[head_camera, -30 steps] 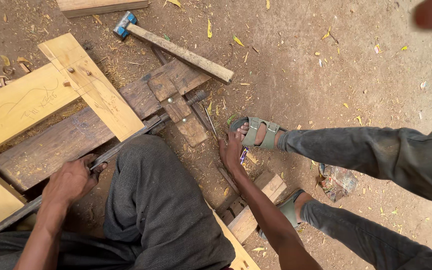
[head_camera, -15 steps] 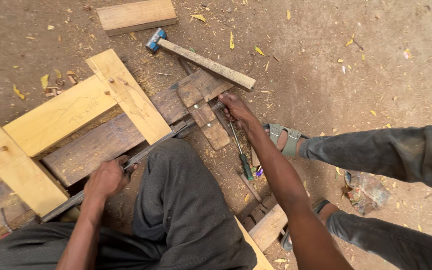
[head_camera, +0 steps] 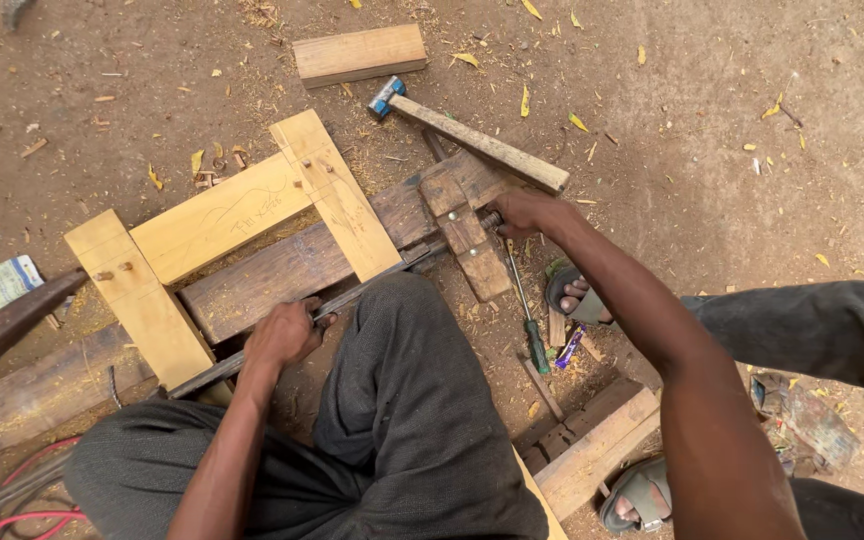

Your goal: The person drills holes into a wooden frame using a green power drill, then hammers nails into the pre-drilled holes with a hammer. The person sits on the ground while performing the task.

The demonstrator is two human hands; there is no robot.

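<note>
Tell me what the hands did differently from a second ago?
The right hand left the ground near the sandalled foot and reached forward to the end of the metal bar by the wooden block. The left hand kept gripping the bar. The hammer and pale frame stayed put.

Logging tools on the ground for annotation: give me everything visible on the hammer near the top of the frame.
The hammer lies flat on the dirt, angled from upper left to lower right. Its head, at the upper-left end, looks like metal with a blue-painted part and a greyish face. The handle is a rough, squared length of pale wood, thick for the head. Its lower end rests over the dark wooden block by the right hand, which is close to it; whether they touch is unclear. No hand grips it. A pale wooden offcut lies just above, apart.
</note>
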